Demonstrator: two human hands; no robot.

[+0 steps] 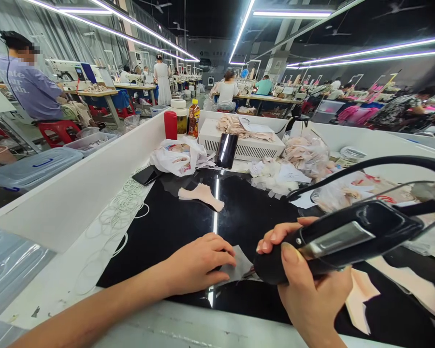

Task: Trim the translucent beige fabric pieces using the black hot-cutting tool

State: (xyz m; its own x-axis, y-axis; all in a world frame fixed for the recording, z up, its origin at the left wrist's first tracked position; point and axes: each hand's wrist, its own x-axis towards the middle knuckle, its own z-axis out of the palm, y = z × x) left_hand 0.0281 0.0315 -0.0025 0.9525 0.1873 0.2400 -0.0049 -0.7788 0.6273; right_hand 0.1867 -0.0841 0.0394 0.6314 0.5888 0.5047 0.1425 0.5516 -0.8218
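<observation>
My right hand (304,285) is wrapped around a black hand-held tool (342,239) with a metal plate on its body and a black cord looping up to the right. The tool's rounded end rests on the glossy black work surface (188,217). My left hand (199,263) lies beside it with its fingers curled, pressing down a small grey fabric piece (241,263) next to the tool's end. A beige fabric piece (202,194) lies farther back on the black surface.
White partition walls (76,193) bound the bench. At the back stand a white box (239,140) with stacked beige pieces, a red bottle (170,124), a jar, a drink bottle, plastic bags and a black cup (226,150). White elastic loops (125,205) lie left. Other people sit at sewing stations beyond.
</observation>
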